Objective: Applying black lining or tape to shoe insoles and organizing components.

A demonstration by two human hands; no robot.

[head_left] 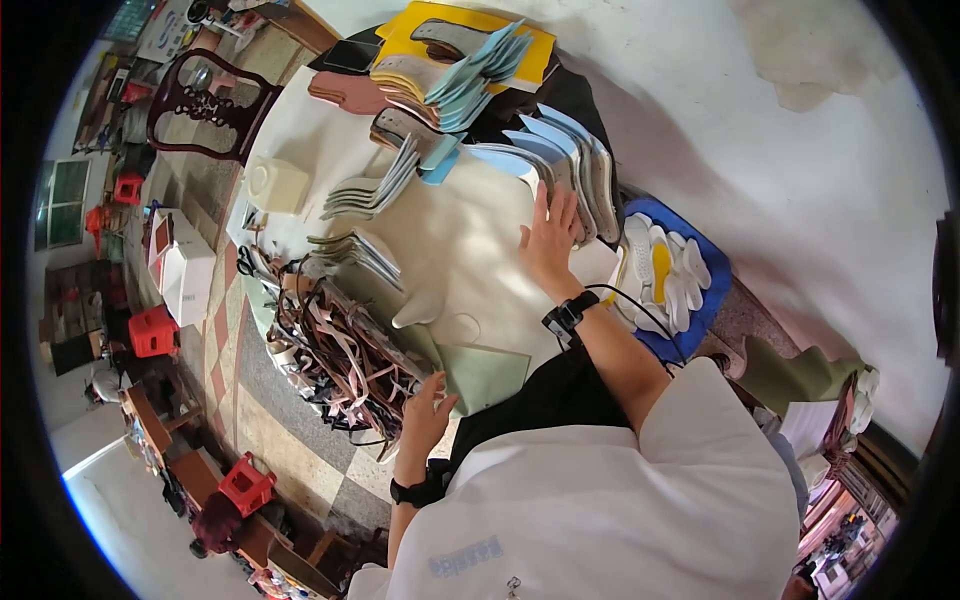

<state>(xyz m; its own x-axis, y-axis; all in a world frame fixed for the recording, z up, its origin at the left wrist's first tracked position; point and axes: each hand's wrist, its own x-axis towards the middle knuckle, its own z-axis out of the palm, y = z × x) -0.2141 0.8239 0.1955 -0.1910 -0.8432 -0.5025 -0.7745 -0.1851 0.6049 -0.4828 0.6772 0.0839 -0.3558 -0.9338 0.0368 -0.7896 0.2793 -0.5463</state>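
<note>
My right hand [550, 235] reaches forward over the table, fingers stretched and apart. Its fingertips are at the near edge of a fanned row of shoe insoles [575, 165] with light blue and grey-brown faces; I cannot tell if they press on it. My left hand [428, 412] is low at the table's near edge, fingers loosely bent and thumb apart, with nothing visible in it. It is beside a pale green sheet [487, 375] and a heap of brown and pink straps [345, 350]. A white insole-shaped piece [418, 308] lies on the tabletop [460, 245] between the hands.
More insole stacks stand at the far side [480, 80], over a yellow sheet [540, 50], and at the left [375, 185]. A blue crate [715, 260] of white insoles sits right, beside the wall. A cream container [277, 186] stands far left. A cable [640, 305] runs by my right forearm.
</note>
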